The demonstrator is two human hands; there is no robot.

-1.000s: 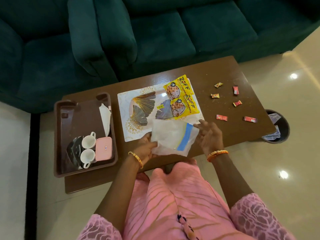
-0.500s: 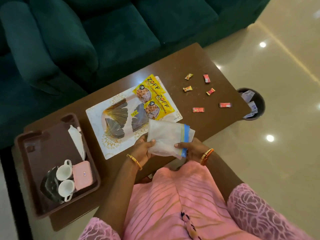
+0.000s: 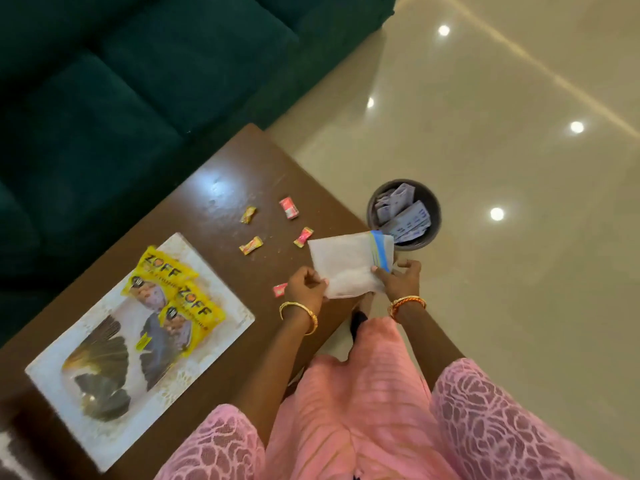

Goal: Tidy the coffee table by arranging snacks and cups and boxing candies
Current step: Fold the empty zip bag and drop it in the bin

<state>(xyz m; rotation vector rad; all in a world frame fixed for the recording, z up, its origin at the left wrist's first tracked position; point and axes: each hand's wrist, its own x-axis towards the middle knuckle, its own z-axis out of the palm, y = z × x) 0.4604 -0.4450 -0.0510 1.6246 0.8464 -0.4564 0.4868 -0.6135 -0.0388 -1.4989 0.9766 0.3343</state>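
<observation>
I hold a clear zip bag (image 3: 346,263) with a blue strip over the table's right end. My left hand (image 3: 306,285) pinches its lower left corner, and my right hand (image 3: 401,280) grips its lower right edge below the strip. Several wrapped candies lie loose on the brown coffee table (image 3: 214,188): a yellow one (image 3: 248,214), an orange one (image 3: 250,245), a red one (image 3: 289,207), a pink one (image 3: 303,236) and another pink one (image 3: 280,289) beside my left hand. Two yellow snack packets (image 3: 175,296) rest on a white placemat (image 3: 114,441).
A round dark waste bin (image 3: 429,233) with paper wrappers inside stands on the floor just off the table's right end, under the bag's blue strip. A dark green sofa (image 3: 138,81) runs behind the table. Shiny beige floor spreads to the right.
The view has swung right, so the tray with the cups has left the frame. Both hands have carried the zip bag from the placemat to the table's right end, near the bin.
</observation>
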